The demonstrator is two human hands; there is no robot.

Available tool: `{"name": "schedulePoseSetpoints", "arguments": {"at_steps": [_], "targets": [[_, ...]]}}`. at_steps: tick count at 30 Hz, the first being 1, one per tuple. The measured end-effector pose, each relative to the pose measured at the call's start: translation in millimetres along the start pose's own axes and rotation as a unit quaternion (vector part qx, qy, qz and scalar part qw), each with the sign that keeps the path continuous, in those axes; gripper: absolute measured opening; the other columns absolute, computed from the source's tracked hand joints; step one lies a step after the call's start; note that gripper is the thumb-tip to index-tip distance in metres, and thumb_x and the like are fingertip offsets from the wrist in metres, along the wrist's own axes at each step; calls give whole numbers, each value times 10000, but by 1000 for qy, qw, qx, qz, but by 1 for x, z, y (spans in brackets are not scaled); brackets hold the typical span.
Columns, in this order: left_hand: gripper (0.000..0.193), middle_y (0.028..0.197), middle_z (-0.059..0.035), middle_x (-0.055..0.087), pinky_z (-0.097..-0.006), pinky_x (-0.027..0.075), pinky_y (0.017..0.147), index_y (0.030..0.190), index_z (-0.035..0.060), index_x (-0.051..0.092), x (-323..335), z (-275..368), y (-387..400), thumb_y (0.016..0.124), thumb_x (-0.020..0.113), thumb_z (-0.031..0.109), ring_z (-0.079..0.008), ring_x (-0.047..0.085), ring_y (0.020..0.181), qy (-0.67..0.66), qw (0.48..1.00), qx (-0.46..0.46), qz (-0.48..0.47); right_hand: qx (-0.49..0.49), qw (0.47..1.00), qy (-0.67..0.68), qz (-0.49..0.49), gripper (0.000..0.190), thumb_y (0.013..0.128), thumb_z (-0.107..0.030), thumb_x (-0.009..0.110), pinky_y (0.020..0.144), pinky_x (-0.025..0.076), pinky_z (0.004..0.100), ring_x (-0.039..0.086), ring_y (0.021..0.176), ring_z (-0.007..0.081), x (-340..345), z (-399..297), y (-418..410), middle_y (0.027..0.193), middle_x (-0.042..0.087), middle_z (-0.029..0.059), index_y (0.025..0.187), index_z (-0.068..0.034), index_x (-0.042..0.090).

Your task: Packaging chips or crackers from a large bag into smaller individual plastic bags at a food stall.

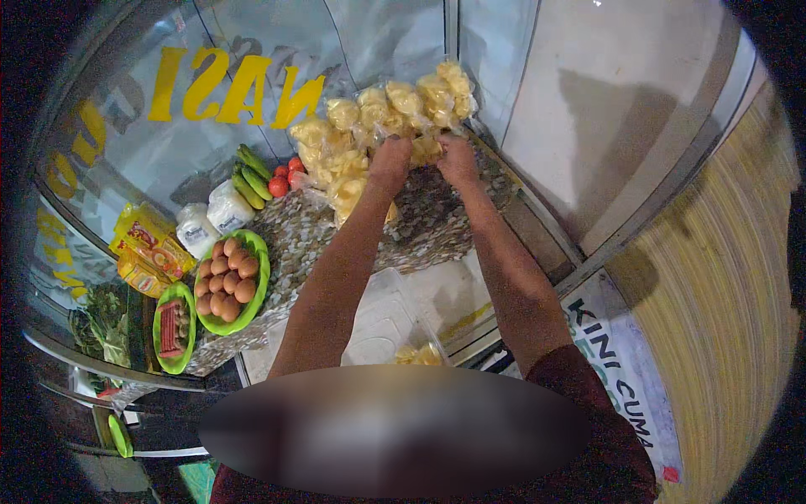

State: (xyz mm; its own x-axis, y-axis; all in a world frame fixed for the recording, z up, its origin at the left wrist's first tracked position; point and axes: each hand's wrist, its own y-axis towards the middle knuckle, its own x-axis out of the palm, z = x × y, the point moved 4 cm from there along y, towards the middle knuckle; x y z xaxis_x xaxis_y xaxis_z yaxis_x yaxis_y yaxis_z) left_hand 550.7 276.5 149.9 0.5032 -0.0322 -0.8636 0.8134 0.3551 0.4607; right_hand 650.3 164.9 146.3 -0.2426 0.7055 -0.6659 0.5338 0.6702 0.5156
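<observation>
Several clear plastic bags of pale yellow crackers (374,110) stand in rows on a pebble-patterned counter (302,233), against the glass. Both my arms reach out to the near side of the back row. My left hand (391,157) has its fingers at a bag beside the front pile. My right hand (456,157) is at the right end of a cracker bag (426,151) lying between the two hands. That bag seems to be pinched by the right fingers; how the left fingers grip is hidden behind the hand.
Left on the counter are tomatoes (278,186), cucumbers (252,183), white-wrapped packs (230,206), yellow packets (148,246), a green plate of brown eggs (263,277) and a green plate of sausages (189,353). A clear plastic container (384,315) with crackers lies near my body. Lettered glass curves around.
</observation>
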Motion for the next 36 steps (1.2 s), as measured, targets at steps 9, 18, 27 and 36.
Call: {"name": "schedulePoseSetpoints", "arguments": {"at_steps": [9,18,27,36], "targets": [[190,861,-145,580,-406,493,692,971,57,596,-8,21,-14,793,547,100,-297,576,834,133,984,88,85,-2,999,-54,3,437,680,-91,704,848,486,391,609,971,344,2,1,-9,1024,635,211,1105,-25,629],[186,855,-183,660,-446,497,743,902,27,653,-98,56,-53,729,626,93,-362,629,812,-58,997,31,28,-3,993,11,120,351,708,-51,698,824,490,392,616,931,318,-43,-61,-51,947,635,178,1046,9,622],[186,863,-178,671,-397,506,727,894,35,682,-125,50,-204,754,617,140,-344,650,789,-225,973,3,-53,0,977,203,-61,140,754,-76,649,651,485,337,635,706,246,-18,-137,-166,802,664,144,853,18,619],[91,775,-173,658,-378,512,712,708,24,664,-69,-21,-358,663,646,101,-343,632,715,-148,981,-4,-128,-106,920,84,-368,133,727,-88,648,608,493,309,617,622,166,72,-182,-281,691,657,92,825,2,658]]}}
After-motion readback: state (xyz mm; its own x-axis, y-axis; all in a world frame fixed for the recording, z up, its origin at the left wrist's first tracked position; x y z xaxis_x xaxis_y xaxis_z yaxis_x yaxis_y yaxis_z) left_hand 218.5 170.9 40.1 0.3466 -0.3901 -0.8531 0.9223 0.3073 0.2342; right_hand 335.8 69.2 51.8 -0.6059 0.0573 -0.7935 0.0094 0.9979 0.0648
